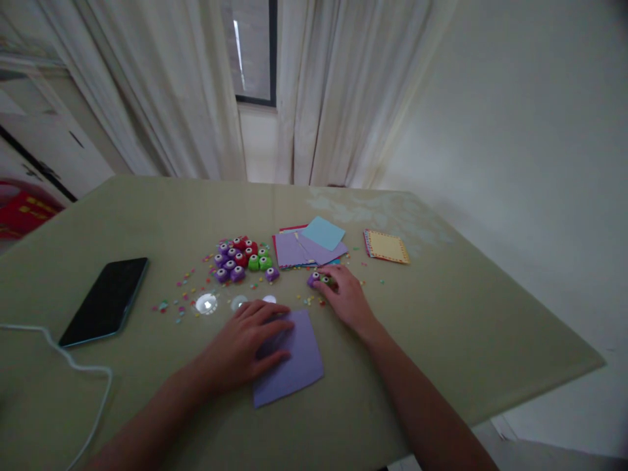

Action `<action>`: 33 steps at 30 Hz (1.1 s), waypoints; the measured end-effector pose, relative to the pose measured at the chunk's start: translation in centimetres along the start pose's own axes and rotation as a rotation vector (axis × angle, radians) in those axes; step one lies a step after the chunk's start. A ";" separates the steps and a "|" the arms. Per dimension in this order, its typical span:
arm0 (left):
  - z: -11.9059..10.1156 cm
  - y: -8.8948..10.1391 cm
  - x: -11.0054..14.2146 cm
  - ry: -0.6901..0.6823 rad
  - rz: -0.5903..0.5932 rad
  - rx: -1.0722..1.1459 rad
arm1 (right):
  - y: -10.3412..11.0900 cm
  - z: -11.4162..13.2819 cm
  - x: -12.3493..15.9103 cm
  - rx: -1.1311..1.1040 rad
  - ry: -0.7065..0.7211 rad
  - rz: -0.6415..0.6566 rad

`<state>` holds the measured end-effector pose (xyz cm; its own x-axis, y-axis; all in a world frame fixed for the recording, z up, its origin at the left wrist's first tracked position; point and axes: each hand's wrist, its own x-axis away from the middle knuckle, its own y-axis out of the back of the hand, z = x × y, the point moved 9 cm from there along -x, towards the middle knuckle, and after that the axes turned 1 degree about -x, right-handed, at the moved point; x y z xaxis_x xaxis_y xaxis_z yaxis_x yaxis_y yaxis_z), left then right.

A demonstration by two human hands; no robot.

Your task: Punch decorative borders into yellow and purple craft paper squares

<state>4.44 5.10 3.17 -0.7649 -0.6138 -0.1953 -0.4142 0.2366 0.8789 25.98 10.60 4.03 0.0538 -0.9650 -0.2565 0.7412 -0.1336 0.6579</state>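
Observation:
My left hand [255,340] lies with fingers spread on a purple sheet of paper [299,366] near the front of the table. Farther right, my right hand [344,294] has its thumb and fingers closed around a small green craft punch [326,281]. A purple craft punch [313,279] stands against it at the thumb tip; whether the hand grips that one too, I cannot tell. To the left stands a cluster of purple, red and green craft punches [239,257], each with a white eye-like top. One purple punch [271,275] sits slightly apart.
Behind my hands lie loose purple and blue sheets [294,250]; a stack of cream cards [387,247] is to their right. Paper confetti [184,288] is scattered about. A black tablet [105,301] and a white cable [91,368] lie at left. Lights reflect off the tabletop [171,216].

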 end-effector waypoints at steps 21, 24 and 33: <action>3.2 0.9 0.4 0.218 -0.105 0.047 | -4.6 4.2 0.8 0.112 0.277 0.209; 4.9 0.9 0.8 0.316 -0.083 0.125 | -3.4 2.7 0.6 0.121 0.187 0.161; 5.1 1.0 0.6 0.336 -0.093 0.326 | -1.9 2.0 1.1 0.042 0.070 0.117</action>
<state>1.05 8.88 1.75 -0.5371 -0.8408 -0.0678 -0.6477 0.3596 0.6717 23.30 9.35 3.92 0.1858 -0.9566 -0.2246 0.6984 -0.0322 0.7150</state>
